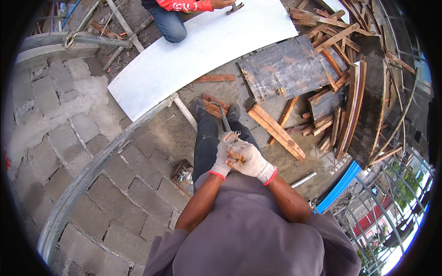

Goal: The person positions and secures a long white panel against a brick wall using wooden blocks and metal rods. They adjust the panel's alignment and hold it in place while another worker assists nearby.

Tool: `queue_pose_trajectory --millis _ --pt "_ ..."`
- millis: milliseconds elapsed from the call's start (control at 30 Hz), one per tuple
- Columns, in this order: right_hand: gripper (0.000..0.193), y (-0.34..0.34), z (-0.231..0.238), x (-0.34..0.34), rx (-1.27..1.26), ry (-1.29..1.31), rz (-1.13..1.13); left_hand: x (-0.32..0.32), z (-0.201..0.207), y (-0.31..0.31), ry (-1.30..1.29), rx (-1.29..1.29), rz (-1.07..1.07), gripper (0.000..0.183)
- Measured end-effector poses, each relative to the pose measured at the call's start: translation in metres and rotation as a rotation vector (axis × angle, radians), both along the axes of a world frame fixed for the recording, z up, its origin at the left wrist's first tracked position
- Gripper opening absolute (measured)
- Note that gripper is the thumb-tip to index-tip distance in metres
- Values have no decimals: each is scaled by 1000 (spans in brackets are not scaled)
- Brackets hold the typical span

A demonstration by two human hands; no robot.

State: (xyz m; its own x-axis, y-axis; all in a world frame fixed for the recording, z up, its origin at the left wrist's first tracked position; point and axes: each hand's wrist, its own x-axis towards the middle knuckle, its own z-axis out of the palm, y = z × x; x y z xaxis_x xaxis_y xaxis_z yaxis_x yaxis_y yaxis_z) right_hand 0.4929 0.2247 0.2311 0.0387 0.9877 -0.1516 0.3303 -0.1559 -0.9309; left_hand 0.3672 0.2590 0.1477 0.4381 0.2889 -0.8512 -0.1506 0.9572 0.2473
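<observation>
My left hand [223, 152], in a pale work glove with a red cuff, is closed around a metal pry bar [224, 118] in front of my body. The bar's hooked end points away from me, above my feet. My right hand [250, 159], gloved the same way, presses against the left with its fingers curled. Something orange-brown shows between the two hands; whether it is a handle or worn glove cannot be made out. Short reddish wood pieces [212, 109] lie at my feet.
A long white sheet [198, 48] lies ahead, where another person in a red sleeve kneels with a hammer [235, 8]. Dark panels [285, 69] and piled lumber [338, 39] are at right. A curved metal pipe [92, 172] runs along the block wall [106, 198] at left.
</observation>
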Motion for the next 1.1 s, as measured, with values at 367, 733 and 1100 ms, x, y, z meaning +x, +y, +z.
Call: queue_pose_trajectory --millis 367,733,1100 --pt "70 -102 9 50 -793 -8 -457 68 -5 -35 148 1424 -1297 38" --pt "35 -45 25 9 -7 -205 -514 45 46 37 143 1597 -1239 39" --pt "18 46 -27 -20 -3 24 -419 -25 39 51 865 1553 -697 57"
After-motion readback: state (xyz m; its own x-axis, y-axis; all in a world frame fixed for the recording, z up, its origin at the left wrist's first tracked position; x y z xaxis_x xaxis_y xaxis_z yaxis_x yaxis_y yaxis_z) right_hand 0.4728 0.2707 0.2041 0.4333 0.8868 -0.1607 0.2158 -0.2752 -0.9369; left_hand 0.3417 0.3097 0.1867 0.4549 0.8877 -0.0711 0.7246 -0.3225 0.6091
